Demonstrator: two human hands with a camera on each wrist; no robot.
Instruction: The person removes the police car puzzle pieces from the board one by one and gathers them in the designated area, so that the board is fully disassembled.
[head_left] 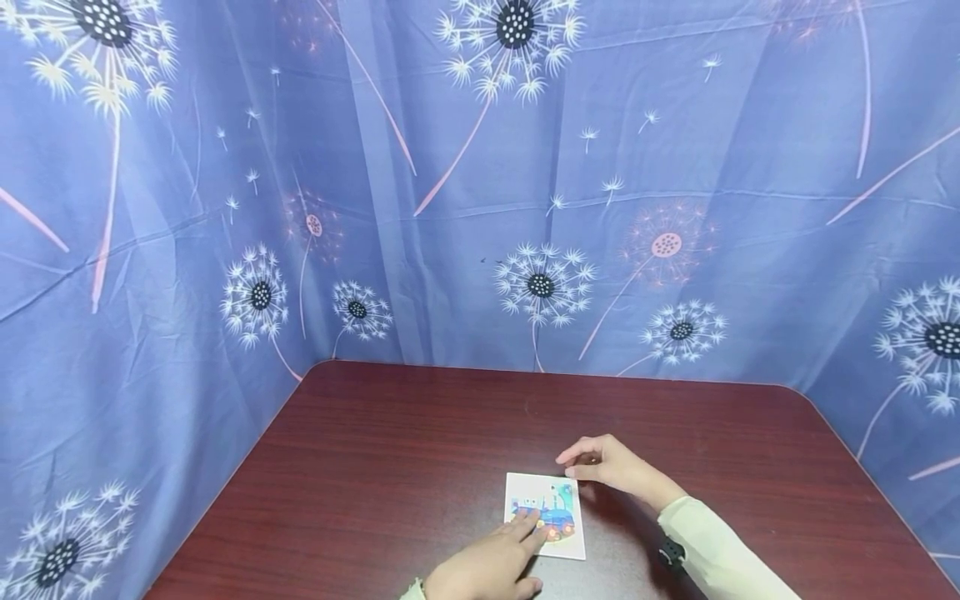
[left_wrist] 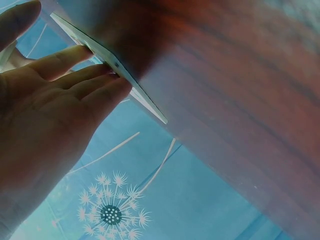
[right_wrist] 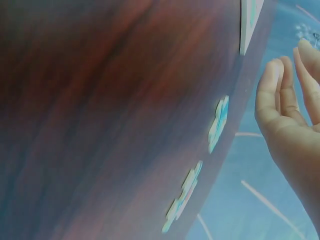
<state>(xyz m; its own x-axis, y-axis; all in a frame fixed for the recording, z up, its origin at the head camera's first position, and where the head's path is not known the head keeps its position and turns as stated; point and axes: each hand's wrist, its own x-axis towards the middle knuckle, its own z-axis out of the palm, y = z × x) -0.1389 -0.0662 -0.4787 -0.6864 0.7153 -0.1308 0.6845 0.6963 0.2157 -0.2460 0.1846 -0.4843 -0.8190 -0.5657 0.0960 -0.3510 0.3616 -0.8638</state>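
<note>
A square white board printed with a blue cartoon car [head_left: 559, 515] is laid on the dark red wood-grained table [head_left: 375, 467] and pressed from seven o'clock by the left hand's [head_left: 491, 560] extended fingers, presumably against sliding; near its one o'clock corner the right hand [head_left: 619, 468] is held, thumb and fingers apart, nothing visibly gripped.

This appears to be a small, curtained-off table corner; in which kind of building, I cannot tell; creased blue fabric curtains with printed white and pink dandelions [head_left: 465, 275] enclose, behind and at both sides, a dark reddish-brown wood-grained table with rounded corners [head_left: 390, 450].
</note>
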